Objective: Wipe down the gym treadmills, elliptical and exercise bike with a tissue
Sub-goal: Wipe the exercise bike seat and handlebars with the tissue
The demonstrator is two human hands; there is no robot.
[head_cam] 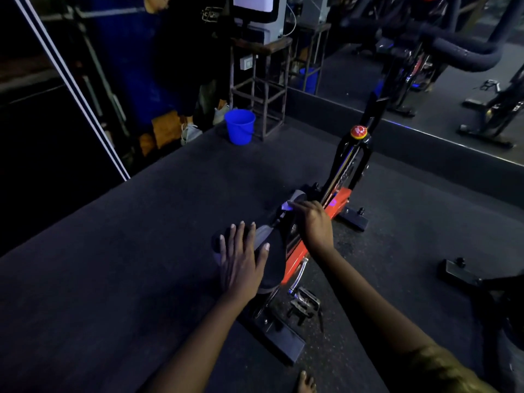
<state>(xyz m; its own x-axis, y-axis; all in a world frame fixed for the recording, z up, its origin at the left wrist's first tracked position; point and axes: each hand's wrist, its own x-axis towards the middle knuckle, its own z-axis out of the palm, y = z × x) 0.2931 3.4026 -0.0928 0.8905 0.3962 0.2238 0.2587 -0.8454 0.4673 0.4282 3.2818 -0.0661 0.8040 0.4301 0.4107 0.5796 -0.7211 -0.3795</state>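
Note:
An exercise bike with an orange frame and black fork stands below me on the dark floor. Its black and grey saddle is in the middle of the view. My left hand lies flat on the saddle's left side, fingers spread, holding nothing. My right hand reaches past the saddle's nose and pinches a small pale tissue against the bike there. A silver pedal hangs below the saddle. A red knob tops the fork.
A blue bucket stands on the floor at the back beside a metal stand. A wall mirror on the right reflects the bike. Another machine's black foot sits at right. My bare toes show at the bottom.

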